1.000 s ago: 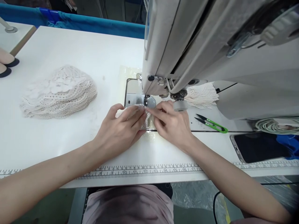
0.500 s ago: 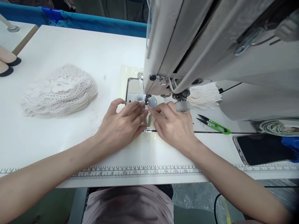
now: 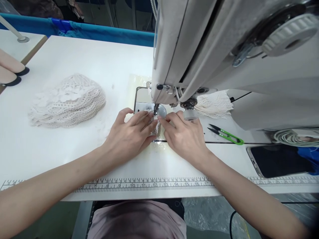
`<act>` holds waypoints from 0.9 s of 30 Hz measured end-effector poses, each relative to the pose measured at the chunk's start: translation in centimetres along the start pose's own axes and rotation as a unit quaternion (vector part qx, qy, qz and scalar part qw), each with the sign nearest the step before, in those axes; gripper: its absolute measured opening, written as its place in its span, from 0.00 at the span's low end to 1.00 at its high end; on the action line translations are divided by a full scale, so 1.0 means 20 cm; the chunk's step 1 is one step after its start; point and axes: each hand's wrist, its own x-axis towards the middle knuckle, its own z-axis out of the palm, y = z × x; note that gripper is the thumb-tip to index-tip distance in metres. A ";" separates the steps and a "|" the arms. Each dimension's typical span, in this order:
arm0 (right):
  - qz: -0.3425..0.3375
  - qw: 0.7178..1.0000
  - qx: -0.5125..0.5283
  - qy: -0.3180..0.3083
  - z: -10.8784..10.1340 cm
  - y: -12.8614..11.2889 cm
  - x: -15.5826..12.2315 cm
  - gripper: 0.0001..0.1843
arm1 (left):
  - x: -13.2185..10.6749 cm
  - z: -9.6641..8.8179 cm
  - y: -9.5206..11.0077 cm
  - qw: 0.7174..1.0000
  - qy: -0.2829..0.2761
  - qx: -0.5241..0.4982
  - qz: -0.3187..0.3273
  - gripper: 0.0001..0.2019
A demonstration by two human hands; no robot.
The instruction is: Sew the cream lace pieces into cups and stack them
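Note:
A small piece of white lace trim [image 3: 157,127] lies at the presser foot [image 3: 156,109] of a sewing machine [image 3: 174,56], mostly covered by my fingers. My left hand [image 3: 131,134] is on its left side, fingers bent and gathered with the fingertips and thumb on the lace. From the right, my right hand [image 3: 183,136] pinches the lace edge close to the foot. Its fingers are curled, and the fingertips of both hands nearly meet. A thick pile of white eyelet lace [image 3: 68,101] rests on the table to the left. More lace [image 3: 214,104] lies behind the machine head's right side.
Green thread snips [image 3: 226,134] lie right of my right hand. Further right are a phone [image 3: 276,161], a coil of pale cord [image 3: 289,136] and blue cloth. A printed ruler strip [image 3: 147,184] runs along the front of the white table [image 3: 119,63].
The camera view has shifted slightly, so the table and machine sit a little differently in frame. Both hands keep nearly the same place and grip at the presser foot.

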 end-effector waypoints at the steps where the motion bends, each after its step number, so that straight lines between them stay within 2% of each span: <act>1: 0.001 1.000 -0.001 -0.003 0.00 0.00 0.00 0.18 | 0.00 0.00 0.00 1.000 0.002 -0.007 -0.002 0.15; 9: 0.015 0.999 -0.003 -0.030 0.00 0.01 0.02 0.20 | 0.02 0.03 -0.03 0.998 -0.010 -0.049 -0.027 0.15; 13: 0.012 1.000 -0.004 -0.007 0.00 0.01 0.02 0.18 | 0.02 0.02 -0.03 0.999 -0.001 -0.041 -0.025 0.15; 16: -0.012 0.999 0.020 0.025 -0.01 0.02 0.01 0.17 | 0.01 -0.02 -0.02 0.999 0.014 -0.041 0.008 0.12; 19: -0.055 0.995 0.066 0.040 -0.01 0.03 0.01 0.17 | -0.01 -0.07 0.00 0.999 -0.025 -0.042 0.024 0.10; 22: -0.072 0.990 0.118 0.029 -0.01 0.04 0.01 0.15 | -0.02 -0.10 0.01 0.996 -0.082 -0.030 0.007 0.07; 27: -0.043 0.980 0.191 0.024 0.00 0.04 0.02 0.13 | 0.01 -0.06 -0.02 0.997 -0.079 -0.006 -0.024 0.11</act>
